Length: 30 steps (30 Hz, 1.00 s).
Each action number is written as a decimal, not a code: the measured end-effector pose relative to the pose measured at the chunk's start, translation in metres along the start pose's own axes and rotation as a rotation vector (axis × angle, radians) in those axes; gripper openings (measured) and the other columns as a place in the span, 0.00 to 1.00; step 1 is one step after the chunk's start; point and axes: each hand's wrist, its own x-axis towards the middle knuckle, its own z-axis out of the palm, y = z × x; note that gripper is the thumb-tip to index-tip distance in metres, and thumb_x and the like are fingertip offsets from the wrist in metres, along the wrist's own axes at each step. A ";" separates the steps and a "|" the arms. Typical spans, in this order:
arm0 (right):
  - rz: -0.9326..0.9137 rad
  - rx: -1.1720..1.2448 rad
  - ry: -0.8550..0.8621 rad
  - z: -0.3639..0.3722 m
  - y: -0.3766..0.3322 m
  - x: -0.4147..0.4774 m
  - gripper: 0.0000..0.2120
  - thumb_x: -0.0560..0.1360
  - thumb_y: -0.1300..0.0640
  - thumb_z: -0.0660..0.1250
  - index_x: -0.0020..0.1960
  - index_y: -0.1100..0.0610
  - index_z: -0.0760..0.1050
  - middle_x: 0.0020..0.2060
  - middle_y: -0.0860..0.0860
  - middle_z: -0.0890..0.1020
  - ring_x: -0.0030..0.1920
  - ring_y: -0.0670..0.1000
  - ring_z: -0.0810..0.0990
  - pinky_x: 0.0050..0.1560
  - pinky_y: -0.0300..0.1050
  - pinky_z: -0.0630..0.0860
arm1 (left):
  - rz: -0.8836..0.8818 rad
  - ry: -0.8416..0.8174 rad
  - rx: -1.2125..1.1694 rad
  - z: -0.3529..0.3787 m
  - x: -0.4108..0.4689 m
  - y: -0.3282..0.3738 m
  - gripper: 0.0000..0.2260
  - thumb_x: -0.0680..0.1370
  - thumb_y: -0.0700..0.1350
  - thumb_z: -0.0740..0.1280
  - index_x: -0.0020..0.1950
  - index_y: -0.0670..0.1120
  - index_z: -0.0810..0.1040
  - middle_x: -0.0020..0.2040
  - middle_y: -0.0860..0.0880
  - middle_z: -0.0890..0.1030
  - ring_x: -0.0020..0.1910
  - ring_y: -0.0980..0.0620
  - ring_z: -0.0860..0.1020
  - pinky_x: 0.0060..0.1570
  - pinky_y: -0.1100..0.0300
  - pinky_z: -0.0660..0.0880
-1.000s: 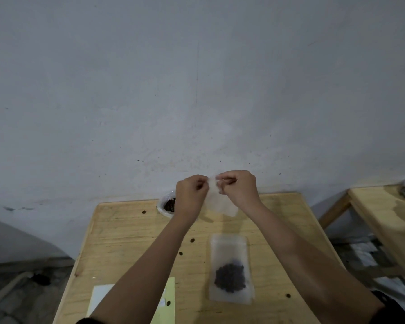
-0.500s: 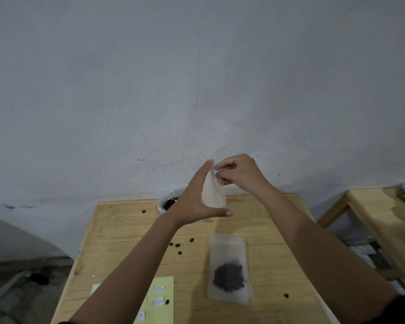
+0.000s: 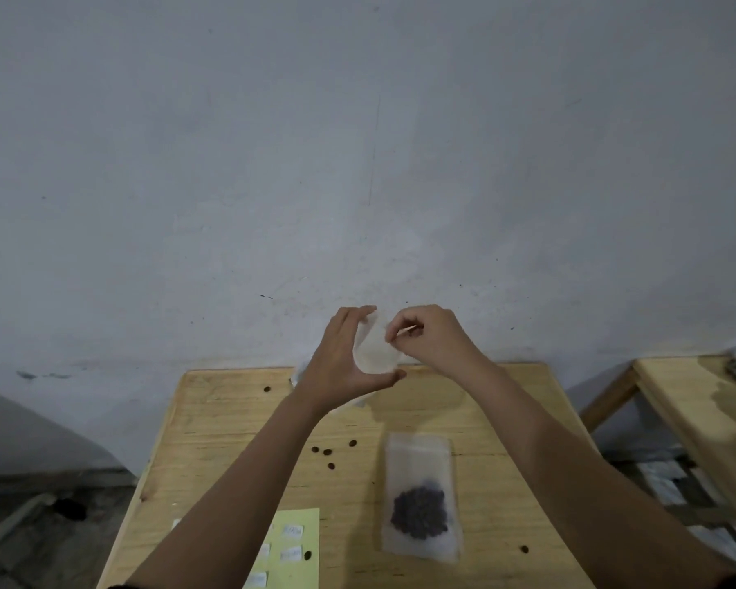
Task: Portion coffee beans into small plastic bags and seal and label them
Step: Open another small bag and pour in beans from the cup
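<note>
An empty clear plastic bag point(image 3: 375, 354) is held up in front of the wall, above the far end of the wooden table point(image 3: 498, 423). My left hand point(image 3: 343, 363) cups it from the left, thumb under its bottom edge. My right hand point(image 3: 428, 335) pinches the bag's top right edge with bent fingers. A second plastic bag point(image 3: 419, 495) lies flat on the table, with a dark heap of coffee beans in its lower part. A yellow sheet point(image 3: 296, 546) with small white labels lies near the front edge, partly hidden by my left forearm.
Several loose beans point(image 3: 327, 452) lie on the table's middle, one more bean point(image 3: 524, 549) at the front right. A white container's rim point(image 3: 299, 373) peeks out behind my left hand. A second wooden table point(image 3: 697, 418) stands to the right.
Both hands first lifted the empty bag, then sank a little. My left hand went from a fist to an open cupping grip with the thumb beneath the bag.
</note>
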 end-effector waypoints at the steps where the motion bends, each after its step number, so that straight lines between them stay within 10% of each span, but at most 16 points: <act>1: 0.024 0.010 -0.076 0.003 -0.003 0.002 0.10 0.70 0.66 0.67 0.39 0.53 0.81 0.42 0.47 0.82 0.39 0.46 0.80 0.41 0.35 0.76 | 0.014 -0.007 0.024 -0.004 -0.002 -0.004 0.41 0.61 0.65 0.72 0.69 0.50 0.64 0.61 0.56 0.66 0.61 0.59 0.66 0.56 0.77 0.61; 7: 0.066 -0.066 -0.185 0.010 -0.011 0.003 0.07 0.71 0.59 0.71 0.48 0.53 0.83 0.43 0.46 0.81 0.45 0.46 0.79 0.45 0.44 0.80 | 0.068 -0.046 0.102 -0.007 -0.005 -0.007 0.44 0.61 0.66 0.72 0.70 0.47 0.63 0.63 0.54 0.65 0.61 0.58 0.66 0.59 0.68 0.66; 16: 0.067 -0.101 -0.215 0.043 -0.023 0.015 0.15 0.70 0.56 0.72 0.55 0.56 0.79 0.49 0.49 0.81 0.47 0.46 0.78 0.35 0.32 0.68 | 0.081 -0.055 0.123 -0.034 -0.014 -0.026 0.41 0.63 0.65 0.72 0.70 0.48 0.65 0.63 0.54 0.68 0.61 0.57 0.68 0.60 0.63 0.68; 20: 0.069 0.057 -0.320 0.054 -0.026 0.025 0.14 0.70 0.52 0.73 0.55 0.52 0.80 0.51 0.43 0.81 0.51 0.43 0.78 0.50 0.37 0.72 | 0.020 -0.034 0.157 -0.051 -0.019 -0.051 0.40 0.63 0.63 0.73 0.71 0.50 0.64 0.62 0.55 0.68 0.61 0.58 0.67 0.60 0.60 0.68; 25: 0.152 0.190 -0.013 0.078 0.018 0.039 0.04 0.74 0.59 0.68 0.46 0.54 0.81 0.45 0.48 0.83 0.50 0.50 0.82 0.55 0.43 0.77 | -0.118 0.037 0.194 -0.065 -0.035 -0.089 0.39 0.63 0.63 0.73 0.70 0.52 0.64 0.61 0.57 0.67 0.60 0.59 0.67 0.59 0.63 0.65; 30: 0.393 -0.086 -0.110 0.123 0.079 0.027 0.22 0.75 0.51 0.67 0.64 0.60 0.69 0.56 0.56 0.77 0.56 0.56 0.77 0.49 0.43 0.71 | -0.228 0.001 0.186 -0.064 -0.048 -0.119 0.41 0.62 0.63 0.72 0.71 0.52 0.64 0.61 0.57 0.67 0.60 0.58 0.66 0.58 0.64 0.63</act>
